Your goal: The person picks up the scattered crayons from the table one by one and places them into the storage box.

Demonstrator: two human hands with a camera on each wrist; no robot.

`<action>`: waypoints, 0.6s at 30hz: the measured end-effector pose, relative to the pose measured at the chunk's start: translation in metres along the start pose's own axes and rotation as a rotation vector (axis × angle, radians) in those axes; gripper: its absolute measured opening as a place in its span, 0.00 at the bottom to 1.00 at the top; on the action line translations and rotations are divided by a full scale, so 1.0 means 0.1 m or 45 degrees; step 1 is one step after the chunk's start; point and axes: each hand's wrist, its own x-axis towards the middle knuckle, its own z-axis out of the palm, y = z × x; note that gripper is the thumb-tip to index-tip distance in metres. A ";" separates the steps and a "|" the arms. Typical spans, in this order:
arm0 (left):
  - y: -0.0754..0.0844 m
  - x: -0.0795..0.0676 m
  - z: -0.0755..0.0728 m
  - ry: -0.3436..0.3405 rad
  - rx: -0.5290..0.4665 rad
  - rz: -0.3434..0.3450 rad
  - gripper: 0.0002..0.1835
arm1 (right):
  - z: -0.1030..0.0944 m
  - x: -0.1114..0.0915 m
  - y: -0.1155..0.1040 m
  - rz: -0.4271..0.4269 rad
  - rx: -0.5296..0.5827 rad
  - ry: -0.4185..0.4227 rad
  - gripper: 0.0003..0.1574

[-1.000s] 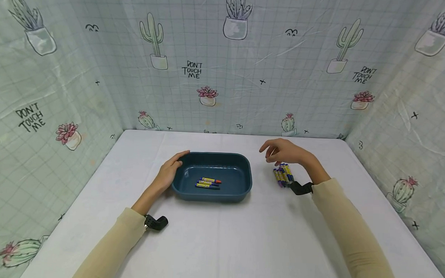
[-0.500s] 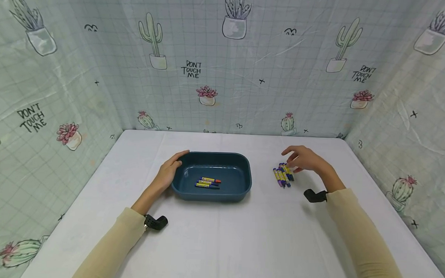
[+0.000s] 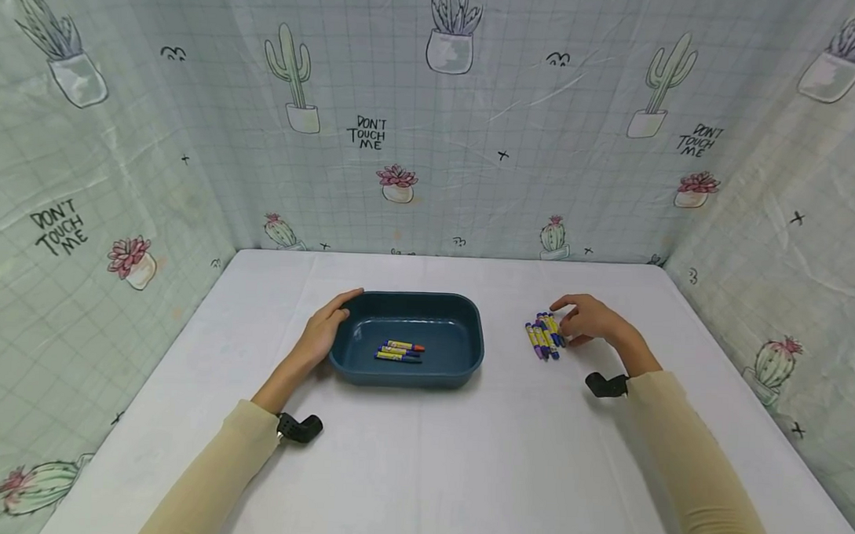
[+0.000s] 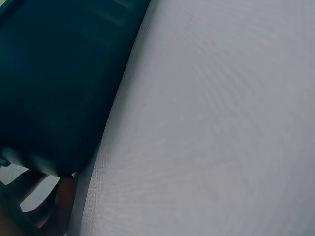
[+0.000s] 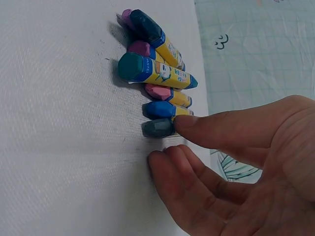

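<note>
My left hand (image 3: 317, 332) grips the left side of a dark blue rectangular tray (image 3: 469, 372), and in the left wrist view fingertips (image 4: 65, 189) press its outer wall. Three oil pastels (image 3: 399, 352) in yellow wrappers lie inside; one has an orange tip. To the right, several more pastels (image 3: 542, 339) lie in a small pile on the white cloth. My right hand (image 3: 590, 317) is at the pile's right edge with bent fingers. In the right wrist view one fingertip touches a grey-green pastel (image 5: 156, 128); the other fingers stay a little below it, apart.
A white cloth (image 3: 421, 463) covers the table. Patterned cactus fabric (image 3: 473, 182) rises behind it and on both sides. Black wrist cameras (image 3: 300, 428) sit on both forearms. In the pile a teal pastel (image 5: 157, 72) lies across others.
My right hand has moved right and down, from above and left of the pile to its right edge, where a fingertip meets a pastel. The left hand and tray stay put.
</note>
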 end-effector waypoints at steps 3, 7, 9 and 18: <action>0.00 0.00 0.00 -0.003 -0.006 0.000 0.25 | 0.00 0.01 0.00 0.002 -0.028 -0.006 0.36; 0.00 0.00 0.00 -0.010 -0.024 0.000 0.25 | 0.00 0.03 0.01 0.007 -0.070 -0.011 0.36; 0.00 0.00 0.00 -0.016 -0.030 0.000 0.25 | 0.01 0.02 0.01 0.006 -0.075 -0.006 0.36; 0.16 -0.05 -0.05 -0.035 -0.055 -0.022 0.25 | 0.06 -0.01 -0.01 -0.006 -0.040 0.057 0.35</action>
